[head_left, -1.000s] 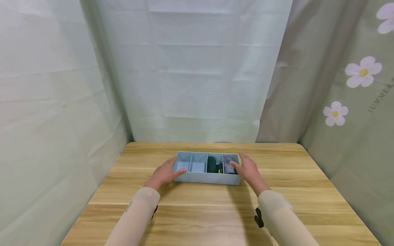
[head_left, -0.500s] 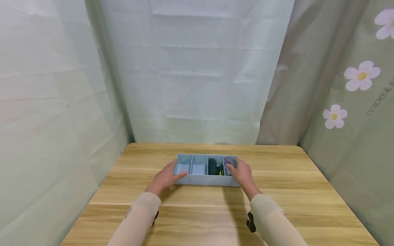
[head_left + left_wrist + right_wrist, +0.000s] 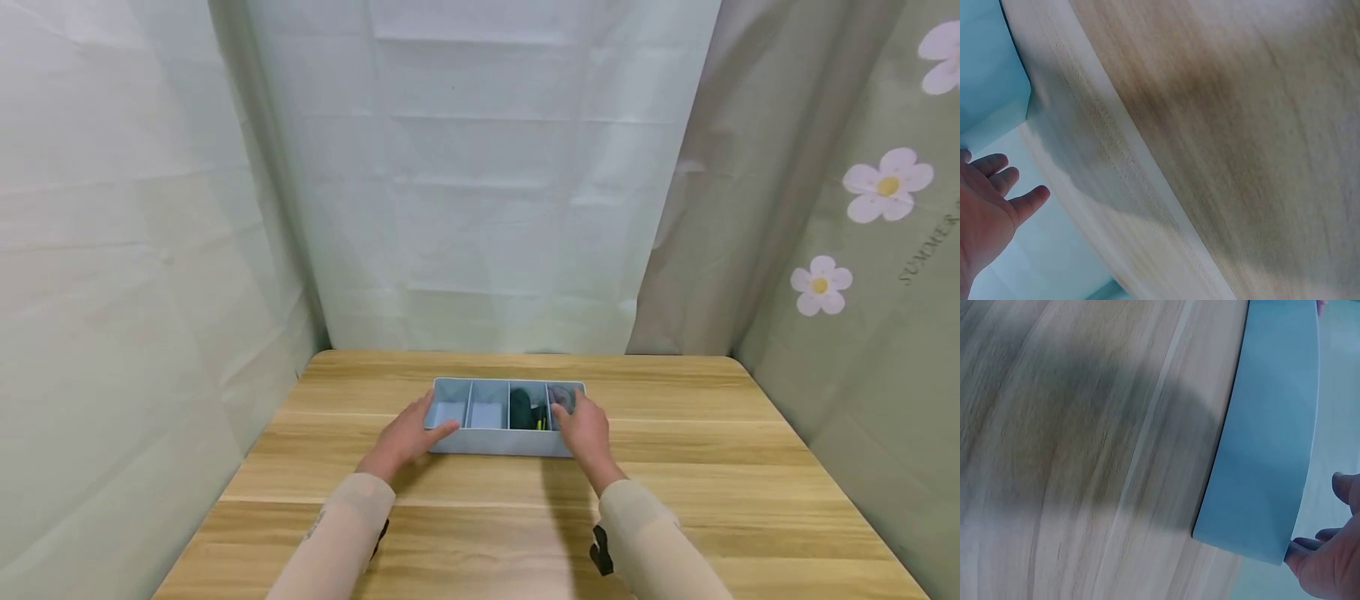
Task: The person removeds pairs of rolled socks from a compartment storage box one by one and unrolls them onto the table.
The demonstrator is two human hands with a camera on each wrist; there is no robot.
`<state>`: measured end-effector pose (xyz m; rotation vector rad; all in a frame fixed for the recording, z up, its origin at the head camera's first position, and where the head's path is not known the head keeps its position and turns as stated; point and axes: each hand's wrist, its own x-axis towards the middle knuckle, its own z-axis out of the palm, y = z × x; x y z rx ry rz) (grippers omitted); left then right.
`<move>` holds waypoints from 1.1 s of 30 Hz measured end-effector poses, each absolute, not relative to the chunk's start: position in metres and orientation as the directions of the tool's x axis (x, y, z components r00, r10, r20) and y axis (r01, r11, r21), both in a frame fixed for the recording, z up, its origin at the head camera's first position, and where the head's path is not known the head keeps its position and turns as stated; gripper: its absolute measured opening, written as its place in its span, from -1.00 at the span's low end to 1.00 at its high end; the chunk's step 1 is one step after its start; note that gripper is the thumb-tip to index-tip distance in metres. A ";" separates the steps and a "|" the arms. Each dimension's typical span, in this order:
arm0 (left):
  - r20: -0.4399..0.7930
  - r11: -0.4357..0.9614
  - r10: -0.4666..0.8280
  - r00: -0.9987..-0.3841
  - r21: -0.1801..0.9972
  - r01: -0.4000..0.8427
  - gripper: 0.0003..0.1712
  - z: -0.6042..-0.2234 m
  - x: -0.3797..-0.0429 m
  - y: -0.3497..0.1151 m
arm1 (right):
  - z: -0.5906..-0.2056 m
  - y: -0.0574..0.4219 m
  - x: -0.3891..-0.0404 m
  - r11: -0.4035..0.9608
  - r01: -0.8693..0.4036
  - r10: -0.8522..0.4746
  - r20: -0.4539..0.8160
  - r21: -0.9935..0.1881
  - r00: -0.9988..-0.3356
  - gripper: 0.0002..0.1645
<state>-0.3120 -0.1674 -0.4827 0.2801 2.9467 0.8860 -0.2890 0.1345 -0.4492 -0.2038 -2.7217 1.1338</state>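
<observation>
A light blue storage box [image 3: 495, 442], split into several compartments by dividers, stands on the wooden table in the head view. My left hand [image 3: 408, 432] rests at its left end, thumb over the front rim, fingers fairly straight. In the left wrist view, that hand's fingers [image 3: 1005, 181] are spread beside the box's corner. My right hand [image 3: 587, 427] is at the right end, its thumb over the rightmost compartment. Beneath it lies a grey, soft-looking bundle [image 3: 559, 398], partly hidden. The right wrist view has its fingertips at the box's end corner [image 3: 1279, 553].
A dark green rounded item [image 3: 520, 408] and a small dark item with yellow-green marks [image 3: 540, 419] share the compartment left of the grey bundle. The two left compartments show bare floors. Pale curtains [image 3: 480, 208] stand behind and beside the wooden table [image 3: 465, 517].
My right hand has moved left, from beyond the box's right end to over its rightmost compartment. The left hand has stayed by the left end. The view has shifted slightly.
</observation>
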 end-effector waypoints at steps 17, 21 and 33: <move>0.005 0.814 0.172 -0.985 0.562 0.145 0.15 -0.485 -0.312 -0.166 | -0.455 0.122 -0.292 0.759 0.096 0.274 0.182 -0.644 -0.944 -0.41; 0.007 0.811 0.173 -0.985 0.567 0.146 0.14 -0.485 -0.312 -0.167 | -0.457 0.121 -0.294 0.772 0.104 0.279 0.188 -0.627 -0.941 -0.51; 0.017 0.810 0.158 -0.987 0.569 0.139 0.07 -0.490 -0.313 -0.165 | -0.453 0.117 -0.295 0.771 0.138 0.286 0.144 -0.621 -0.947 -0.76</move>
